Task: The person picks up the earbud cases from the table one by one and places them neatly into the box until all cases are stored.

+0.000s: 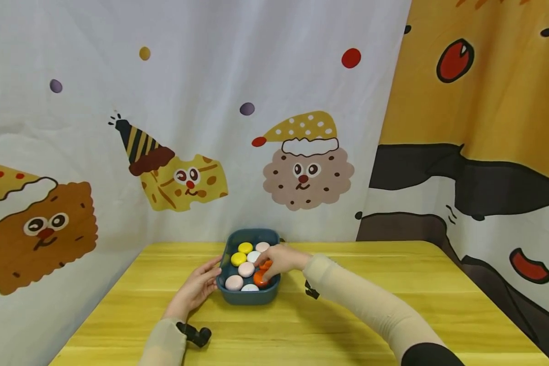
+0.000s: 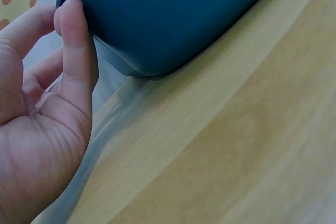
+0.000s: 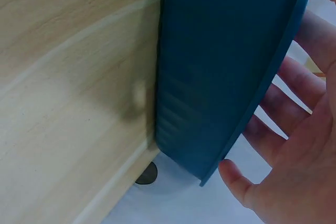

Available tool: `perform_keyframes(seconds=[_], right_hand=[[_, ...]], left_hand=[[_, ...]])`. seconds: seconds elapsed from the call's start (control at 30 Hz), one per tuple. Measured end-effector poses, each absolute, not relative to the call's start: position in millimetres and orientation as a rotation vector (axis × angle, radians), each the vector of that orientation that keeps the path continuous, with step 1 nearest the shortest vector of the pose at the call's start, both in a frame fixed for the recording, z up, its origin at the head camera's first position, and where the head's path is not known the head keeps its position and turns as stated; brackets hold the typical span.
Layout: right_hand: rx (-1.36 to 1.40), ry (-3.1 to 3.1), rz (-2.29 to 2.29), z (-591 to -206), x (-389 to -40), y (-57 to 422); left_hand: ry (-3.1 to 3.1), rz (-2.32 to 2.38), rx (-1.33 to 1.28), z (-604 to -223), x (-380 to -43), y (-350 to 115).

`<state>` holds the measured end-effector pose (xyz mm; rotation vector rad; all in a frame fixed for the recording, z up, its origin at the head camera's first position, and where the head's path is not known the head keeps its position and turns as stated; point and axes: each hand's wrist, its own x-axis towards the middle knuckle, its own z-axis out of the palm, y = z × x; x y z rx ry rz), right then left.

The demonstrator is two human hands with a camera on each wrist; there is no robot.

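A deep blue-green container (image 1: 248, 298) with rounded corners stands on the table, holding several glossy round discs. Among them are a yellow disc (image 1: 238, 259), a pink disc (image 1: 246, 269) and a white disc (image 1: 250, 287). My left hand (image 1: 196, 287) holds the container's left rim; its fingertips lie right at the edge in the left wrist view. From the right, my right hand (image 1: 281, 258) reaches over the rim, with thumb and forefinger down on an orange disc (image 1: 261, 278). More orange shows under that hand, partly hidden. The right wrist view shows its other fingers bent beyond the rim.
The container sits near the back of the yellow wood-grain table (image 1: 357, 315). Behind the table hangs a white cloth (image 1: 187, 66) printed with cartoon snacks. A black wrist strap (image 1: 194, 334) shows on the left forearm.
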<state>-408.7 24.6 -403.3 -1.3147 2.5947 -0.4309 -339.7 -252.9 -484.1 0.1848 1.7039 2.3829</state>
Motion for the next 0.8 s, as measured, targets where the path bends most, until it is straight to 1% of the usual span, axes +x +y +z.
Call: perform_keyframes(seconds=[0.17, 0.5, 0.67, 0.8], right_hand=[[-1.327, 2.579, -0.507, -399.1, -409.5, 28.1], [-1.240, 2.619, -0.633, -386.2, -412.5, 45.5], [-1.163, 2.627, -0.720, -384.6, -416.7, 60.9], [-1.144, 2.652, -0.780, -385.4, -426.7, 81.5]], left_hand=[[1.706, 2.381, 0.188, -484.7, -339.1, -252.7], [1.799, 2.293, 0.146, -483.2, -346.8, -251.8], [1.858, 2.237, 0.141, -479.7, -345.3, -264.5], [1.945, 2.173, 0.136, -465.9, -349.2, -278.9]])
